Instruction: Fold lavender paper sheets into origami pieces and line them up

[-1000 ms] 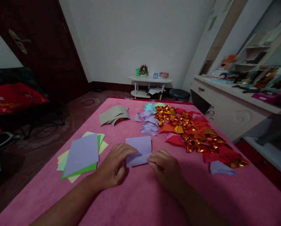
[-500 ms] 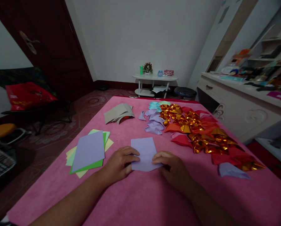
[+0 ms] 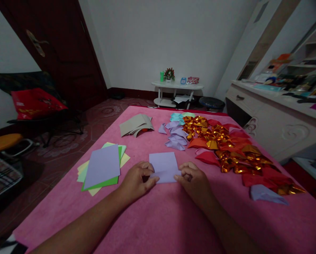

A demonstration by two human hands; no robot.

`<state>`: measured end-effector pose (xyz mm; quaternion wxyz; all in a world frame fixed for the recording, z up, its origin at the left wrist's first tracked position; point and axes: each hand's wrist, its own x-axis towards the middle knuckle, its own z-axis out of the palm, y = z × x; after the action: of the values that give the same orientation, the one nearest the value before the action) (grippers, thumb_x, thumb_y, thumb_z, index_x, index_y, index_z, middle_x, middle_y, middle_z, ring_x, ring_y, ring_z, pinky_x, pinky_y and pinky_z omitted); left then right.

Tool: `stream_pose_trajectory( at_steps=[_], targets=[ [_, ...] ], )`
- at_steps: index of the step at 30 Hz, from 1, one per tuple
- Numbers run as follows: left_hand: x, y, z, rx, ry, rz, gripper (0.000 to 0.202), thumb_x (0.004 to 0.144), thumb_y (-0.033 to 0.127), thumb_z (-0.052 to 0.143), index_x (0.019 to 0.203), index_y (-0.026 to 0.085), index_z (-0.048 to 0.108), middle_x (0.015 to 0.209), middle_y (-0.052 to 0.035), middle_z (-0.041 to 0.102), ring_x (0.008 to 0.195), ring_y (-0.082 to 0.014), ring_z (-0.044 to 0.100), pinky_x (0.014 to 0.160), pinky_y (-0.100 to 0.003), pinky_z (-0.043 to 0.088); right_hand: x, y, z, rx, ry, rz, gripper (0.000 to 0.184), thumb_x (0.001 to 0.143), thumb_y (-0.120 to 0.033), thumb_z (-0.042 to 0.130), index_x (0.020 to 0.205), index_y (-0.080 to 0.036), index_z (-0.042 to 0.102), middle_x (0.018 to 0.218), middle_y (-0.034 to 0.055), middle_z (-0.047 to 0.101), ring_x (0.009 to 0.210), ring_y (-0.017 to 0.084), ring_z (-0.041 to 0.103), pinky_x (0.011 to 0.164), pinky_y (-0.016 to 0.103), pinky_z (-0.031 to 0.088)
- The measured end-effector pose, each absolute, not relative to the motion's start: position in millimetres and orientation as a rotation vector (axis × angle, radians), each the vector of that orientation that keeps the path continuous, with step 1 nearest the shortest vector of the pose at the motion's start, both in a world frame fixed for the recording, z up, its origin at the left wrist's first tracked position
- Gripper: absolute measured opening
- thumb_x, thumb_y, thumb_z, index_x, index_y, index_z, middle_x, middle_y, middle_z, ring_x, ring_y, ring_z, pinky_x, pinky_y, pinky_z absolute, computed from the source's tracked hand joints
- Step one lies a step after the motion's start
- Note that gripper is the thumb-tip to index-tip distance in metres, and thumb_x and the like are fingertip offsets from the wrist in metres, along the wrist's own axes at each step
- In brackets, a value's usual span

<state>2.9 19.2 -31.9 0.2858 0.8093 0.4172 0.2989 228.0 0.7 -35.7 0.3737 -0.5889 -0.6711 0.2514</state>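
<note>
A sheet of light purple paper [image 3: 164, 163] lies in front of me on the pink-covered table [image 3: 136, 225], its near edge folded up into a flap. My left hand [image 3: 139, 178] pinches the left end of that folded edge, thumb on top. At the right end my right hand [image 3: 192, 177] grips the same edge between thumb and curled fingers. Left of my hands rests a stack of coloured paper [image 3: 101, 165], purple on top with green and yellow sheets below. Several folded purple paper pieces [image 3: 177, 135] sit beyond the sheet.
Many folded red and gold foil paper pieces [image 3: 224, 144] spread over the table's right side. Grey sheets [image 3: 136, 124] lie at the far left. Beyond stand a small white table [image 3: 177, 85], a black stool [image 3: 212, 103] and a white dresser [image 3: 274, 120].
The sheet's near edge has been turned up into a flap. Both thumbs have moved onto the fold at its two ends. The view has shifted slightly.
</note>
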Motion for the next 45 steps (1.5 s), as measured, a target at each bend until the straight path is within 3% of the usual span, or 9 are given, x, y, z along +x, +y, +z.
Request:
stream_pose_trajectory(
  at_steps=[4,8,12,20,24,28,35,41,45],
  targets=[
    [3,18,-35,2.131,1.207,0.84,0.01,0.072,0.025,0.068,0.067,0.016,0.067,0.09,-0.0058,0.056,0.081,-0.0167,0.054,0.07,-0.027,0.044,224,4,-37,-1.591,-1.685,0.554,0.021,0.065,-0.024,0.066,0.05,-0.019,0.052,0.097,0.0039,0.059,0.062,0.011,0.053,0.059,0.026,0.041],
    [2,19,-35,2.148,1.284,0.85,0.013,0.065,0.029,0.075,0.073,0.019,0.071,0.115,-0.0078,0.05,0.103,-0.0229,0.05,0.087,-0.036,0.043,226,9,-40,-1.538,-1.671,0.7,0.005,0.06,-0.022,0.067,0.06,-0.021,0.062,0.073,-0.0018,0.06,0.053,0.011,0.048,0.048,0.022,0.034],
    [0,19,-39,2.118,1.276,0.86,0.02,0.062,0.033,0.078,0.078,0.022,0.072,0.121,-0.0083,0.049,0.107,-0.0245,0.049,0.092,-0.041,0.042,226,11,-42,-1.521,-1.566,0.901,0.005,0.06,-0.023,0.067,0.064,-0.021,0.066,0.048,-0.007,0.048,0.043,0.009,0.038,0.041,0.02,0.024],
    [8,26,-27,1.809,1.102,1.009,0.018,0.071,0.037,0.07,0.079,0.02,0.074,0.127,-0.0102,0.051,0.116,-0.0259,0.048,0.099,-0.041,0.039,223,11,-41,-1.325,-1.204,1.1,0.014,0.06,-0.027,0.071,0.064,-0.017,0.062,0.048,-0.0084,0.035,0.046,0.006,0.027,0.044,0.021,0.017],
    [15,40,-15,1.667,1.058,0.893,0.027,0.074,0.041,0.066,0.074,0.016,0.073,0.095,-0.0097,0.066,0.09,-0.0226,0.059,0.081,-0.032,0.047,227,18,-44,-1.242,-1.157,1.093,0.016,0.06,-0.027,0.072,0.065,-0.016,0.06,0.05,-0.0081,0.038,0.047,0.007,0.029,0.045,0.021,0.02],
    [26,51,-9,1.509,1.005,0.667,0.033,0.072,0.045,0.067,0.073,0.012,0.073,0.062,-0.0047,0.065,0.055,-0.0126,0.052,0.054,-0.022,0.038,228,20,-43,-1.23,-1.167,1.088,0.014,0.061,-0.025,0.071,0.066,-0.016,0.061,0.052,-0.007,0.041,0.049,0.008,0.035,0.047,0.02,0.025],
    [47,53,-12,1.454,1.062,0.877,0.03,0.071,0.042,0.068,0.07,0.012,0.073,0.064,-0.0055,0.067,0.054,-0.0126,0.052,0.05,-0.021,0.035,229,20,-38,-1.153,-1.284,0.957,0.01,0.065,-0.024,0.067,0.067,-0.016,0.062,0.069,-0.0008,0.053,0.061,0.012,0.047,0.054,0.022,0.038],
    [47,44,-20,1.304,0.989,0.826,0.034,0.067,0.041,0.072,0.08,0.009,0.07,0.064,-0.0081,0.068,0.05,-0.012,0.053,0.048,-0.021,0.041,230,20,-40,-1.123,-1.169,1.016,0.011,0.066,-0.025,0.068,0.062,-0.017,0.061,0.068,0.0004,0.057,0.067,0.016,0.055,0.062,0.026,0.044],
    [46,43,-26,1.298,1.019,0.869,0.033,0.068,0.041,0.071,0.073,0.009,0.069,0.063,-0.009,0.068,0.05,-0.0122,0.054,0.05,-0.021,0.041,231,19,-33,-1.119,-1.189,1.061,0.015,0.07,-0.031,0.066,0.065,-0.017,0.062,0.068,0.0006,0.056,0.064,0.015,0.054,0.058,0.025,0.043]
  ],
)
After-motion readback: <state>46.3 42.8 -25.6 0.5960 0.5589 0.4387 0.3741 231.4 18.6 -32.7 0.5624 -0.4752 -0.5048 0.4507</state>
